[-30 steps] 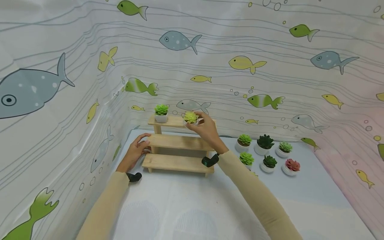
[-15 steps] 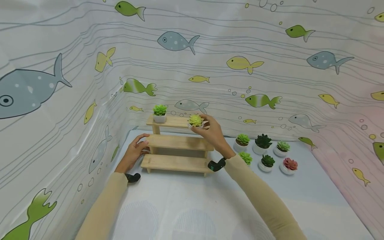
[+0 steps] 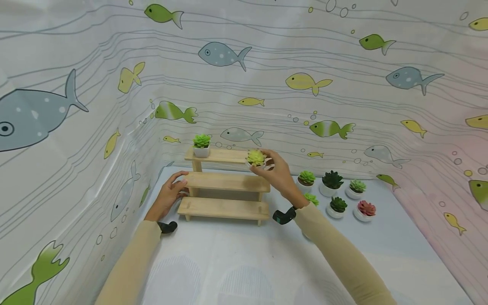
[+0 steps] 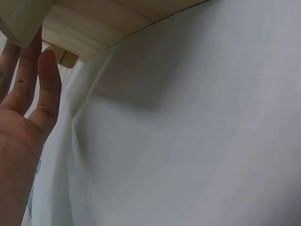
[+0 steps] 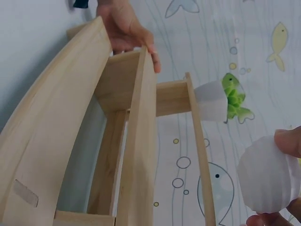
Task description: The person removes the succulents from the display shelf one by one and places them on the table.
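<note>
A three-tier wooden plant stand point(image 3: 226, 182) stands left of centre in the head view. My left hand point(image 3: 169, 195) holds the left end of its middle tier; in the left wrist view some fingers point(image 4: 47, 75) reach up beside the wood. My right hand point(image 3: 281, 174) pinches a small white pot with a yellow-green artificial succulent point(image 3: 256, 157) near the right end of the top tier. In the right wrist view a gap shows between that white ribbed pot point(image 5: 265, 174) and the top board. A bright green succulent in a square white pot point(image 3: 201, 145) sits on the top tier's left end.
Several potted succulents stand on the table to the right, among them a dark green one point(image 3: 331, 182) and a red one point(image 3: 365, 210). The right sleeve point(image 3: 339, 250) partly hides some pots. A fish-patterned sheet point(image 3: 267, 118) hangs behind and at both sides.
My right hand has moved rightward along the top tier with the yellow-green succulent. My left hand keeps its place on the stand. The head view has shifted slightly.
</note>
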Tool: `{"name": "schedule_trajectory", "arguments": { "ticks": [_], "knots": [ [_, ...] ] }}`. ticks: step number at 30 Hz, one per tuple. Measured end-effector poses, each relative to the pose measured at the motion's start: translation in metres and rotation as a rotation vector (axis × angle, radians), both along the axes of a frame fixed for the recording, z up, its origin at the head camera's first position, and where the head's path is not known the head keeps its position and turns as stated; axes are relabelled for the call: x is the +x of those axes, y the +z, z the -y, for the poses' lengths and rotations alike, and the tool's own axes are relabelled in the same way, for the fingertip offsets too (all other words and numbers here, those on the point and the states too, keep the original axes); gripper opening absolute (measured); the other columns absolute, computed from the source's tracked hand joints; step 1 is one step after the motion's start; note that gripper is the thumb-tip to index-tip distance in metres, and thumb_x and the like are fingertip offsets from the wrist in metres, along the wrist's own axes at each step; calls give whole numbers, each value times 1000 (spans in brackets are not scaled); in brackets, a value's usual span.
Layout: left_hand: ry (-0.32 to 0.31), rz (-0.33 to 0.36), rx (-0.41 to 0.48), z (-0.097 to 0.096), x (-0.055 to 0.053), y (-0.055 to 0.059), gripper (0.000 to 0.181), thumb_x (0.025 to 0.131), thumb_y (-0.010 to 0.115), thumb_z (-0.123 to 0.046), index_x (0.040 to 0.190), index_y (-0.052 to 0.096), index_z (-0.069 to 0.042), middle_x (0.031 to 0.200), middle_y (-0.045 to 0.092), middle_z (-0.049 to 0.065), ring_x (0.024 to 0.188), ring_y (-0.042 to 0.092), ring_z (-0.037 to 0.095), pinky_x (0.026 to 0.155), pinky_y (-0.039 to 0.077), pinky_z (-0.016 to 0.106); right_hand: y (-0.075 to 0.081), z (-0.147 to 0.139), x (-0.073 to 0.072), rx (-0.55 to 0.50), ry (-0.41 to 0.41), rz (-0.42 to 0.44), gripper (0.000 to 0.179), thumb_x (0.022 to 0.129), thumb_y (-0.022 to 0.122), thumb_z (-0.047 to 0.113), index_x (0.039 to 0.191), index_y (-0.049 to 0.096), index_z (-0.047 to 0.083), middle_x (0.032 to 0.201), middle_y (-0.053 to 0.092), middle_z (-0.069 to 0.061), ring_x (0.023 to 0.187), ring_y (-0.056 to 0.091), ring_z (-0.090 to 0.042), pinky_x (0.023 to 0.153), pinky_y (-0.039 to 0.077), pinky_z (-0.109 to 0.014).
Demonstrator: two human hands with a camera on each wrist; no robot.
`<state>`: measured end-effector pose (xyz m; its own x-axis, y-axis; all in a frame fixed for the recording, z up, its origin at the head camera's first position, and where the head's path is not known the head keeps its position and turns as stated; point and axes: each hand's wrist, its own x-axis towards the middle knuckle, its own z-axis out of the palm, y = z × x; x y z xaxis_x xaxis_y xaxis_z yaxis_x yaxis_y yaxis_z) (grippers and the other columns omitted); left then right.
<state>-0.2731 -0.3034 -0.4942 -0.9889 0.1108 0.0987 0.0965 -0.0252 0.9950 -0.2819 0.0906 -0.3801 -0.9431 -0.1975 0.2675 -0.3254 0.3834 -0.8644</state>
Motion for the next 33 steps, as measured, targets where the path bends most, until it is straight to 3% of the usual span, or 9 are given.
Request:
{"name": "schedule_trajectory", "arguments": {
  "ticks": [7, 18, 26, 29, 33],
  "knots": [
    [0, -4, -3, 1, 0, 0, 50, 108, 58, -24, 153, 42, -11, 97, 71, -2, 94, 66, 26, 91, 50, 54, -4, -12, 4, 10, -16, 13, 72, 87, 83, 41, 149, 51, 20, 128, 57, -4, 114, 53, -24, 92, 49, -42],
    [2, -2, -6, 4, -2, -2, 50, 107, 59, -26, 153, 43, -12, 97, 71, -2, 94, 66, 25, 92, 50, 56, -8, -35, 13, 8, -38, 69, 78, 86, 83, 46, 151, 48, 21, 131, 55, -7, 116, 54, -27, 97, 49, -46],
    [24, -27, -53, 9, -13, -23, 48, 108, 56, -32, 153, 44, -21, 100, 72, -2, 94, 66, 22, 84, 55, 39, -15, -50, 21, 21, -40, 60, 76, 88, 83, 43, 151, 49, 19, 133, 55, -7, 116, 53, -30, 93, 47, -45],
    [28, -26, -67, 8, -13, -24, 48, 107, 57, -33, 153, 45, -21, 101, 72, -1, 95, 67, 22, 83, 55, 36, -18, -56, 25, 28, -43, 57, 75, 88, 83, 42, 151, 49, 18, 133, 55, -7, 115, 53, -27, 92, 48, -44],
    [21, -4, -53, 5, -10, -15, 49, 107, 58, -29, 153, 45, -18, 100, 73, -1, 96, 67, 23, 86, 55, 42, -23, -64, 28, 25, -53, 73, 78, 87, 83, 44, 151, 48, 19, 133, 55, -6, 116, 54, -27, 92, 49, -42]
  ]
}}
